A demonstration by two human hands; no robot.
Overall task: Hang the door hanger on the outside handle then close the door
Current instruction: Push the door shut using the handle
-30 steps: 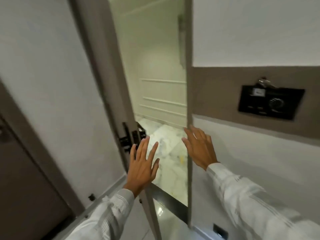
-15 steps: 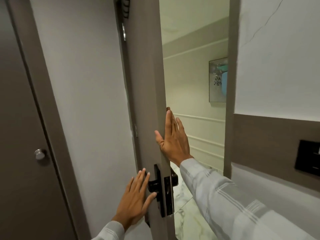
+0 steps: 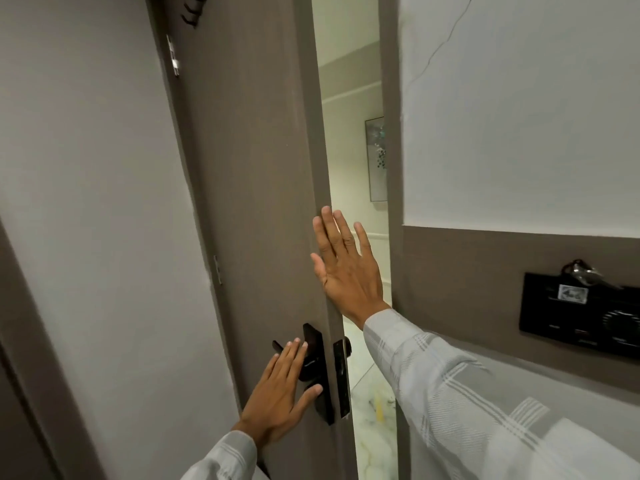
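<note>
A grey-brown door [image 3: 252, 202] stands ajar, with a narrow gap to the frame on its right. My left hand [image 3: 280, 393] is flat and open over the black inside handle [image 3: 310, 362] and its black plate. My right hand [image 3: 346, 268] is open with fingers spread, its palm against the door's free edge above the lock. A bit of the outside handle [image 3: 347, 346] shows past the edge. No door hanger is visible; the outside face of the door is hidden.
The door frame [image 3: 389, 168] rises at the right of the gap. A black wall panel [image 3: 581, 317] with a key on top sits on the right wall. Through the gap I see a marble floor [image 3: 374, 410] and a framed picture [image 3: 376, 161]. Hooks [image 3: 192, 8] are at the door's top.
The door has swung toward the frame and the gap has narrowed. My right hand moved from near the frame to the door's edge, and my left hand came over the inside handle.
</note>
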